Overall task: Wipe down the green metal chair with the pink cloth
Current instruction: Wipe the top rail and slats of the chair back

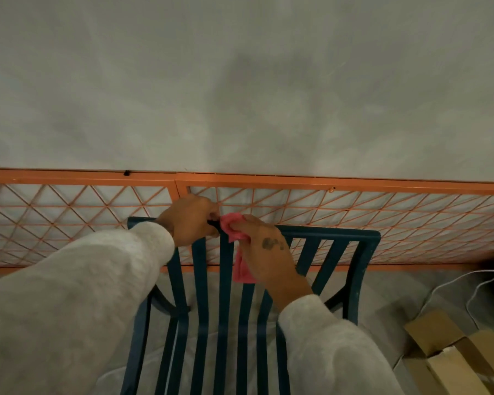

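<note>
Pink cloth (234, 232), dk green slatted chair (365, 260), orange diamond-lattice fence (69, 212), grey sleeves (77, 295)

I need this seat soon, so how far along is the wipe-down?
Nothing reads as finished; no clean-versus-dirty difference shows. In hand: the right hand holds the pink cloth on the top rail of the green metal chair, while the left hand grips that rail. The vertical slats below look yet to do.

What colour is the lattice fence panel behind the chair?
Orange lattice panel, clearest in the head view.
</note>
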Demonstrator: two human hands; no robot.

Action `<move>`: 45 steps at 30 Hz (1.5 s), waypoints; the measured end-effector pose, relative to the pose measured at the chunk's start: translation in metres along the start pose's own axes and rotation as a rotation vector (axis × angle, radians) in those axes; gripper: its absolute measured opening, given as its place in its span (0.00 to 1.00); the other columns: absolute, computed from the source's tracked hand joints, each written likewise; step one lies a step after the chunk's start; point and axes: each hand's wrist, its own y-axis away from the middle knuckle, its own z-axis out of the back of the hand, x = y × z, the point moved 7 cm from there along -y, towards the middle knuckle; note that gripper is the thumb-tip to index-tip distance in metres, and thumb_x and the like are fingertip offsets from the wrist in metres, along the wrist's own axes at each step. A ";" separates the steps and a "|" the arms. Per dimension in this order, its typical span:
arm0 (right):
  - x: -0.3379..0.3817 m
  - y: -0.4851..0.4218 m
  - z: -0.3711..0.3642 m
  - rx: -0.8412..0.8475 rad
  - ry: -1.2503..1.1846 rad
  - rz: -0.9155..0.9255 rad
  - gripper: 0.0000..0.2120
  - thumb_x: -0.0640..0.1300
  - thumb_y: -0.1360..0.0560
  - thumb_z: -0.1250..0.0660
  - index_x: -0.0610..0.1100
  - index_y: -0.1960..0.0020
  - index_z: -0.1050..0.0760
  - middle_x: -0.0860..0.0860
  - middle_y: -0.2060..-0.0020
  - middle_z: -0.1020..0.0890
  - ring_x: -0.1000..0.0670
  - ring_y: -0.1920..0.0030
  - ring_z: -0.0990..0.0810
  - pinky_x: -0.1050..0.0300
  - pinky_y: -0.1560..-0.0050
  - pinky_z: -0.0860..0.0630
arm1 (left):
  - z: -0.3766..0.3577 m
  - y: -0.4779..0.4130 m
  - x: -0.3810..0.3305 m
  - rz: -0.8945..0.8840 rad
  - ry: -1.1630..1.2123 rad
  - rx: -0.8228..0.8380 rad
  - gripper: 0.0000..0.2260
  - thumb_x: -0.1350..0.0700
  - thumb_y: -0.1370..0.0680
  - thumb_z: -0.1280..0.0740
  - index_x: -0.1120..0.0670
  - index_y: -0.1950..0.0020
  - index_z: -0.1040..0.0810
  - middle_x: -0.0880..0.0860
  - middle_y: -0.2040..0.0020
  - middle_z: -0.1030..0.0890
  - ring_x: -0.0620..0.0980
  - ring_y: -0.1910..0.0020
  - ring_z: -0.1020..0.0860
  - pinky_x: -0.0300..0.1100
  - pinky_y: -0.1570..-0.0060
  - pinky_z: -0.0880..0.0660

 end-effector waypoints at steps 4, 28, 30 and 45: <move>-0.025 0.022 0.012 -0.011 0.181 -0.079 0.19 0.32 0.24 0.35 0.51 0.43 0.17 0.55 0.28 0.29 0.43 0.40 0.26 0.51 0.40 0.25 | -0.001 0.000 0.001 0.013 0.007 -0.019 0.10 0.49 0.27 0.26 0.51 0.49 0.18 0.48 0.52 0.19 0.49 0.53 0.21 0.46 0.52 0.22; -0.042 0.030 0.007 -0.217 0.437 -0.125 0.24 0.26 0.37 0.28 0.48 0.49 0.15 0.47 0.34 0.22 0.36 0.53 0.22 0.43 0.57 0.20 | -0.001 0.004 0.000 -0.009 0.058 -0.077 0.10 0.53 0.27 0.26 0.55 0.48 0.18 0.51 0.49 0.19 0.51 0.51 0.21 0.46 0.49 0.23; -0.031 0.026 -0.004 -0.207 0.415 -0.128 0.24 0.27 0.35 0.30 0.49 0.46 0.16 0.47 0.32 0.24 0.34 0.49 0.23 0.42 0.55 0.20 | -0.001 0.003 0.000 -0.006 0.053 -0.088 0.10 0.53 0.27 0.26 0.54 0.48 0.19 0.52 0.49 0.18 0.51 0.52 0.21 0.46 0.50 0.23; -0.075 0.047 0.028 -0.306 0.424 -0.108 0.25 0.26 0.38 0.25 0.47 0.46 0.16 0.46 0.36 0.21 0.36 0.53 0.21 0.42 0.57 0.19 | -0.003 0.008 -0.001 -0.007 0.009 -0.115 0.09 0.52 0.26 0.27 0.53 0.48 0.19 0.50 0.50 0.19 0.50 0.53 0.21 0.48 0.50 0.22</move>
